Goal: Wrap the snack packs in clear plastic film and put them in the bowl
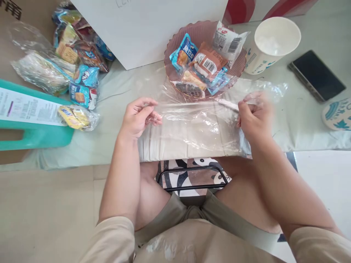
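A clear plastic bag [196,126] is stretched flat between my two hands over the pale cloth. My left hand [138,117] pinches its left edge with curled fingers. At the bag's right edge, my right hand [253,117] is closed on the plastic and slightly blurred. Just beyond the bag stands a pink scalloped plate [175,45] holding several wrapped snacks [204,64].
More snack packets [79,69] lie heaped at the left beside a teal box [33,133]. A white paper cup [270,44], a dark phone [316,75] and a patterned lid [338,113] sit at the right. A white board [148,25] stands behind. My knees are below.
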Action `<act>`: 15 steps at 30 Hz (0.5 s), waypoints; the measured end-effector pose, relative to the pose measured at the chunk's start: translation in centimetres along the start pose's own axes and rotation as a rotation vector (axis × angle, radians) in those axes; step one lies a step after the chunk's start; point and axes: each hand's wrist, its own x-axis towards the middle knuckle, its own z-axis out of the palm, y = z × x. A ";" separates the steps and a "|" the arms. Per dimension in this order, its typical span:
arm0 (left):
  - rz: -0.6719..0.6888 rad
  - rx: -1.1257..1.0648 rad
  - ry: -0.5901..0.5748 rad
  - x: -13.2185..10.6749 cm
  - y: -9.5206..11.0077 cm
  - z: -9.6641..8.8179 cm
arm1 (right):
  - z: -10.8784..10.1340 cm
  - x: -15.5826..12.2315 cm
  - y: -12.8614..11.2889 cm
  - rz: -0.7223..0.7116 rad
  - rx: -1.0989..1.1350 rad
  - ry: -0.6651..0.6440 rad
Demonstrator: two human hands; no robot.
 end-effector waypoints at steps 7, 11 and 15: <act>0.055 -0.116 0.022 0.0 0.1 -0.7 | -0.5 0.0 0.5 0.031 0.199 -0.276; 0.037 -0.044 0.056 0.2 -0.2 -0.7 | -0.7 -0.1 1.2 -0.016 -0.006 -0.241; 0.020 0.081 0.007 0.4 -0.7 -0.3 | -0.6 -0.1 1.1 -0.173 -0.055 -0.135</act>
